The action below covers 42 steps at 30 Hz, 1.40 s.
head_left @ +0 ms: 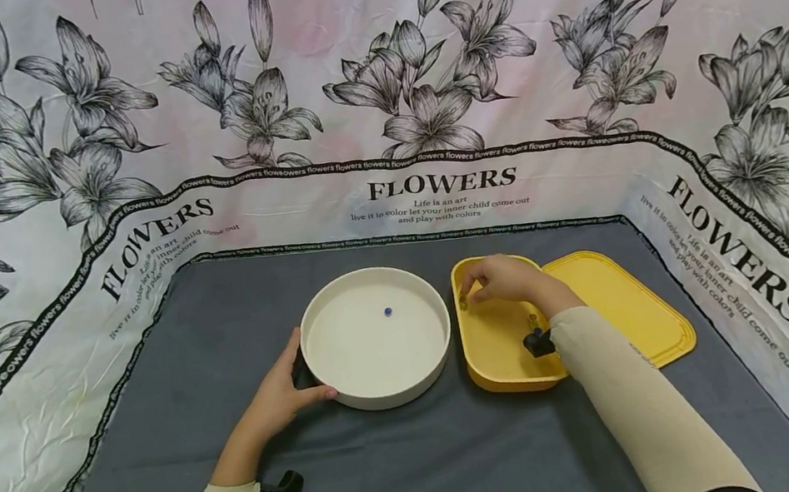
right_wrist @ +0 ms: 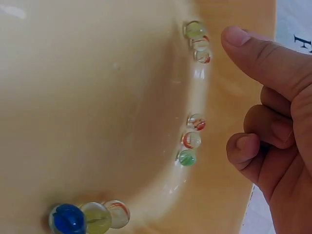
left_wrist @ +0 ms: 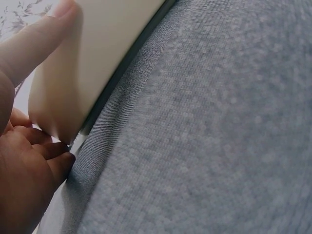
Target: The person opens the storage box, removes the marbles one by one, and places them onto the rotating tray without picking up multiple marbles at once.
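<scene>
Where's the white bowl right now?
In the head view, the white bowl sits near the centre, left of the yellow box, with the left hand holding its left side.

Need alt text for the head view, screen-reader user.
A person's right hand reaches into a yellow plastic box containing marbles while the left hand holds a round white dish with one blue marble; a yellow lid lies beside the box.

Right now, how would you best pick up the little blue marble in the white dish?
Probably from above, pinching opposite sides at its widest part. The blue marble is small and round, and lies alone on the floor of the white dish, inside a raised wall. The left hand is at the dish's side, leaving the top open.
</scene>
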### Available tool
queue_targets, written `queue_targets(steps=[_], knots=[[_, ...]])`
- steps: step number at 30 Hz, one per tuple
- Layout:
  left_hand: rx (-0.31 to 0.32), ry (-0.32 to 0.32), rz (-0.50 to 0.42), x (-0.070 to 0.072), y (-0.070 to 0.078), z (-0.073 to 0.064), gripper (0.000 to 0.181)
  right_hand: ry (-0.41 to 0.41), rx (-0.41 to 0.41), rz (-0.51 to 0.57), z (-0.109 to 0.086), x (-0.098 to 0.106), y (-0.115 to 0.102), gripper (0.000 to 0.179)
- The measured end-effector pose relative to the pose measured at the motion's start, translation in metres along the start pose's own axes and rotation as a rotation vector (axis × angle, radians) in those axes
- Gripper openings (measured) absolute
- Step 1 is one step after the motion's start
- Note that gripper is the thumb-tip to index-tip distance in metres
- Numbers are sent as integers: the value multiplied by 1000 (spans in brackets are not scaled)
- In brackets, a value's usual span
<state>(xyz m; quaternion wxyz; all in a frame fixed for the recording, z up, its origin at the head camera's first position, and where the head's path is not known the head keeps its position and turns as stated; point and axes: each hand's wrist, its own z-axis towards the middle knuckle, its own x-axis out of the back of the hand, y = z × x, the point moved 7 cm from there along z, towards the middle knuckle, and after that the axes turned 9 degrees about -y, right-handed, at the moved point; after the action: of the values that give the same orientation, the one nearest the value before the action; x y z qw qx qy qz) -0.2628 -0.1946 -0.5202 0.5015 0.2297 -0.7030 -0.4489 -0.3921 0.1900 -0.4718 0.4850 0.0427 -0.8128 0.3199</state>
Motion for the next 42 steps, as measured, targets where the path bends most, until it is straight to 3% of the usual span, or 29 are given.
queue_targets(steps=[10,24,37,42], knots=[[-18,-8,-55,0,0,-1,135,-45,68,-14,8,-12,-1,15],[2,-12,-65,-1,-4,0,135,-47,31,-53,15,-23,7,10],[-9,3,-34,5,5,-1,135,88,41,-36,-7,16,-5,16],[9,-7,-36,2,1,-1,136,103,22,103,-17,23,-9,22]])
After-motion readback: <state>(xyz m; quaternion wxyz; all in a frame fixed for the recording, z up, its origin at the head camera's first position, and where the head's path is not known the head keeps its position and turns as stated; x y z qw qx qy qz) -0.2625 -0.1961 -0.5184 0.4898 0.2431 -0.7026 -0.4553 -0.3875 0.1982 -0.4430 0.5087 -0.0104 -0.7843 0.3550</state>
